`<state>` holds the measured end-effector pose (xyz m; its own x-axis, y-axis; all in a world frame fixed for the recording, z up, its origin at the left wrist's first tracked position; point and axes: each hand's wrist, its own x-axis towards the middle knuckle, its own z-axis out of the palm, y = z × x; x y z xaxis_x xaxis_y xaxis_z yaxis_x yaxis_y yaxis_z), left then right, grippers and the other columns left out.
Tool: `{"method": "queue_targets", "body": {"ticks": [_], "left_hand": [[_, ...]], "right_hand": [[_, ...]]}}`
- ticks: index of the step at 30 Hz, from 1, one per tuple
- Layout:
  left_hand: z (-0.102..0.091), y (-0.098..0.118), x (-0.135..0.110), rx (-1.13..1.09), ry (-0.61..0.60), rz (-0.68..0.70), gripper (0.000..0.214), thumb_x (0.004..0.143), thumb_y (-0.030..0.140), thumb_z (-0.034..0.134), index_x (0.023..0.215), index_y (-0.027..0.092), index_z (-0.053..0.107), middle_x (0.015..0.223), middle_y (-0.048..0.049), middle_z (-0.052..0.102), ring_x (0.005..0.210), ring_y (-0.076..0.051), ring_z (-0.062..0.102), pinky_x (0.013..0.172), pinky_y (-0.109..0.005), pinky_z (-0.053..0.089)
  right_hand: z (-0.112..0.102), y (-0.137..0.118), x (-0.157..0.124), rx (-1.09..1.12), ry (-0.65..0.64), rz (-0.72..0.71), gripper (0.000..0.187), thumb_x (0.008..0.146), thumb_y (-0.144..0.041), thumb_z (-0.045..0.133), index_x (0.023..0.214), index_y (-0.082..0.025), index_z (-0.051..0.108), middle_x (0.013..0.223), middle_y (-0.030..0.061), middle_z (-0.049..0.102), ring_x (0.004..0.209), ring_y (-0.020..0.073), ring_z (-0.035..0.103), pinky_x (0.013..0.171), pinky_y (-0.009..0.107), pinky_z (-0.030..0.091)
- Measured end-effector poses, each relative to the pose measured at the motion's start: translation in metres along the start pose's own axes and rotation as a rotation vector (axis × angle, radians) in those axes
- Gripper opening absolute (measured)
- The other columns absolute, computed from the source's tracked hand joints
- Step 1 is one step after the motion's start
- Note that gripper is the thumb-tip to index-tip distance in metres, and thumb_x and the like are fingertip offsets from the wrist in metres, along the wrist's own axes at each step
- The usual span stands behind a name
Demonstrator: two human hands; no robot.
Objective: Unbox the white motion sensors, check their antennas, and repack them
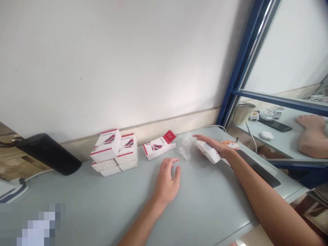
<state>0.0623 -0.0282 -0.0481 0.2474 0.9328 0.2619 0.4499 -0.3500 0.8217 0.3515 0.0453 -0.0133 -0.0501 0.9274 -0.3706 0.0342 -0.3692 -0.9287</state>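
My right hand (215, 145) grips a white motion sensor (209, 154) from its far side, fingers laid along the housing, at the right of the table. Just left of the sensor lies a crumpled clear plastic bag (186, 148). My left hand (167, 180) hovers over or rests on the grey table, which I cannot tell; its fingers are bent, the thumb stands apart, and nothing is in it. Beyond its fingertips lies a white and red box (156, 147) with its red flap open. Several similar boxes (106, 147) are stacked farther left.
A black cylinder (50, 153) lies at the far left by the wall. A dark flat panel (257, 167) and an orange-and-white item (230, 145) sit right of my right hand. Past the blue frame (235, 68) are a metal can (243, 113), a phone (276, 124) and a person's arm (312, 136).
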Motion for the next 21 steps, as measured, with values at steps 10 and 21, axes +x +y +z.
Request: {"method": "queue_targets", "body": {"ticks": [10,21], "left_hand": [[0.003,0.012,-0.007,0.005,0.103,-0.002,0.043,0.101,0.046,0.064,0.14,0.028,0.057,0.113,-0.0094,0.063,0.108,-0.026,0.061,0.096,-0.043,0.055],[-0.009,0.004,-0.001,0.586,0.167,0.418,0.057,0.095,-0.003,0.053,0.139,0.032,0.063,0.134,-0.0116,0.055,0.125,-0.029,0.051,0.106,-0.048,0.047]], "right_hand": [[0.02,-0.019,-0.051,0.032,-0.747,-0.044,0.043,0.087,-0.057,0.07,0.112,-0.023,0.061,0.064,-0.0032,0.059,0.045,0.0133,0.052,0.042,0.022,0.036],[0.061,-0.008,-0.049,-0.061,-0.808,0.047,0.049,0.082,-0.052,0.079,0.116,-0.021,0.059,0.076,-0.0021,0.067,0.05,0.0129,0.057,0.04,0.022,0.041]]}}
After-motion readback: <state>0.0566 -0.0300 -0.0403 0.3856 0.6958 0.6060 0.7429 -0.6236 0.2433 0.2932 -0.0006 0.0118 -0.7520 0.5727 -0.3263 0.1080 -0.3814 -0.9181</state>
